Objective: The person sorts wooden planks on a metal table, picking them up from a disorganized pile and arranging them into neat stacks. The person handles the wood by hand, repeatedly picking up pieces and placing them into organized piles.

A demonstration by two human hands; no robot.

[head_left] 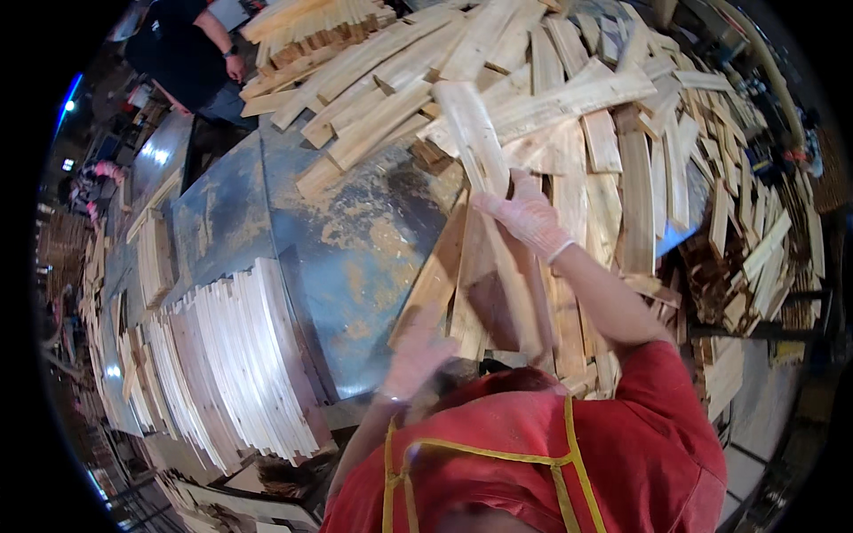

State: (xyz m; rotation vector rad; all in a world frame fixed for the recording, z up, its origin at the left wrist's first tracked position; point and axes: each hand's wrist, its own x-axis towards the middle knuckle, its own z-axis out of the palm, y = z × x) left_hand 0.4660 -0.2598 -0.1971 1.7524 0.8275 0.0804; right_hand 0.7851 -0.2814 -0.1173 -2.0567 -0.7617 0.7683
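Observation:
My right hand [533,222], in a pale glove, grips a long wooden board [471,129] near its middle. The board slants across the pile, one end pointing away from me and the other down toward my chest. My left hand [419,355], also gloved, is low beside the near end of another board [435,284]. Motion smears its fingers, so I cannot tell whether it holds anything. Several more loose boards [601,218] lie under and around my right hand.
A metal table [311,258] strewn with sawdust spreads to the left. On it stands a row of boards on edge [235,355]. A jumbled heap of boards [569,98] covers the far and right side. A person in dark clothes [178,53] stands at the far left.

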